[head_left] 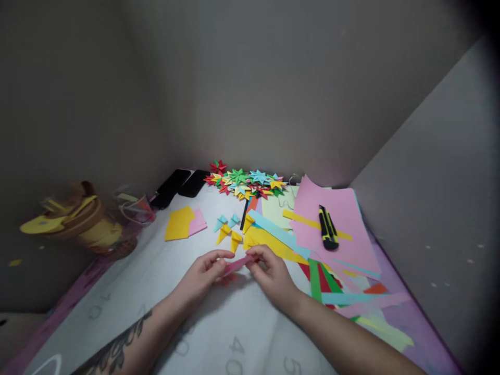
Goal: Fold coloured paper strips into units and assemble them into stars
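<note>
A small folded piece of pink paper (pixel 236 265) is pinched between my two hands, over the white sheet near the middle of the table. My left hand (pixel 209 268) grips its left end between thumb and fingers. At the right end, the thumb and fingertips of my right hand (pixel 271 271) close on it. Just beyond my hands lie several small folded yellow paper pieces (pixel 236 240) and two light blue ones (pixel 220 223). Farther left are a stack of yellow paper squares (pixel 179 223) and pink squares (pixel 198 222).
Folded paper stars (pixel 238 176) are heaped at the back wall. A utility knife (pixel 328 228) rests on pink sheets (pixel 353 224) at right, above scattered paper strips (pixel 351 298). Two dark phones (pixel 194 183) lie back left; a clay pot (pixel 97 224) stands at the left edge.
</note>
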The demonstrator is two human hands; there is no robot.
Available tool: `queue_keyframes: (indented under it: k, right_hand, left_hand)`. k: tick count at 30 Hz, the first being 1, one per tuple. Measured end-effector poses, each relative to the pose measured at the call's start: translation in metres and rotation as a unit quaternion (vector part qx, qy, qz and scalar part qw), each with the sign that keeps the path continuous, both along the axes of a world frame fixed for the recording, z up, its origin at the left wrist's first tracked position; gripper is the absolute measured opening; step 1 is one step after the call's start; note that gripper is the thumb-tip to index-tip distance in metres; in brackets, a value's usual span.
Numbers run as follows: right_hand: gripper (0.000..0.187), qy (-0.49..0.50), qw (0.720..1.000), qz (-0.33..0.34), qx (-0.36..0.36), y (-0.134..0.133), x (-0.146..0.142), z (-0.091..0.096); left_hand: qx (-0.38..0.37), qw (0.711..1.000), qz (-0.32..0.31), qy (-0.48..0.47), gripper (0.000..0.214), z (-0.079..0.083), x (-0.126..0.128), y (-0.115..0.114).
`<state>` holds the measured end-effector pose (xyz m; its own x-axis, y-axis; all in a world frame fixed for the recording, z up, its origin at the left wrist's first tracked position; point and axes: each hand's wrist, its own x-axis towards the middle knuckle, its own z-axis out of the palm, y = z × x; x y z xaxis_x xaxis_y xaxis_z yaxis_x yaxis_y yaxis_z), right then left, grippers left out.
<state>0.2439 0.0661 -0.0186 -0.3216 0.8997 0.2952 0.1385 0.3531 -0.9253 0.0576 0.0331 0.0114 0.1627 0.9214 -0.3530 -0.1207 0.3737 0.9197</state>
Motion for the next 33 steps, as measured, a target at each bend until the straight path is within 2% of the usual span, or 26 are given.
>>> queue_keyframes:
  k: [3, 8, 11, 14, 16, 18, 21, 25, 27, 29, 31, 33]
  right_hand:
    - [0.011, -0.011, 1.000, 0.011, 0.003, -0.001, 0.000, 0.002]
    - [0.013, -0.015, 1.000, 0.000, 0.018, -0.002, -0.001, 0.002]
    - [0.029, -0.039, 0.992, -0.041, 0.109, -0.006, 0.000, 0.003]
    - [0.048, -0.120, 0.948, -0.066, 0.288, -0.015, -0.001, 0.007]
    - [0.046, -0.204, 0.906, -0.022, 0.371, -0.021, -0.003, 0.008]
    - [0.033, -0.272, 0.876, 0.027, 0.398, -0.025, -0.007, 0.009]
    - [0.018, -0.322, 0.857, 0.071, 0.396, -0.024, -0.009, 0.008]
    - [0.026, -0.331, 0.862, 0.126, 0.364, -0.013, -0.003, 0.006]
    - [0.027, -0.319, 0.867, 0.155, 0.349, -0.006, 0.001, 0.005]
    - [0.026, -0.287, 0.888, 0.170, 0.317, -0.002, 0.004, 0.004]
    - [0.025, -0.255, 0.907, 0.177, 0.284, 0.001, 0.005, 0.004]
    - [0.024, -0.247, 0.911, 0.188, 0.271, 0.004, 0.007, 0.004]
  left_hand:
    - [0.016, 0.999, -0.013, 0.044, 0.053, 0.003, -0.002, -0.001]
    - [0.092, 0.993, -0.010, 0.078, 0.058, 0.001, 0.002, -0.006]
    - [0.126, 0.982, -0.003, 0.140, 0.051, -0.004, 0.003, -0.007]
    - [0.154, 0.954, 0.013, 0.257, 0.039, -0.007, 0.001, -0.007]
    - [0.175, 0.930, 0.003, 0.323, 0.036, -0.008, 0.000, -0.008]
    - [0.189, 0.911, -0.027, 0.365, 0.036, -0.008, -0.002, -0.010]
    - [0.193, 0.898, -0.066, 0.390, 0.038, -0.009, -0.003, -0.011]
    - [0.189, 0.892, -0.082, 0.402, 0.045, -0.014, -0.007, -0.008]
    - [0.214, 0.878, -0.080, 0.420, 0.050, -0.018, -0.011, -0.006]
    - [0.278, 0.841, -0.063, 0.459, 0.052, -0.020, -0.015, -0.005]
    - [0.350, 0.789, -0.060, 0.501, 0.046, -0.020, -0.018, -0.004]
    - [0.398, 0.749, -0.111, 0.518, 0.035, -0.017, -0.019, -0.003]
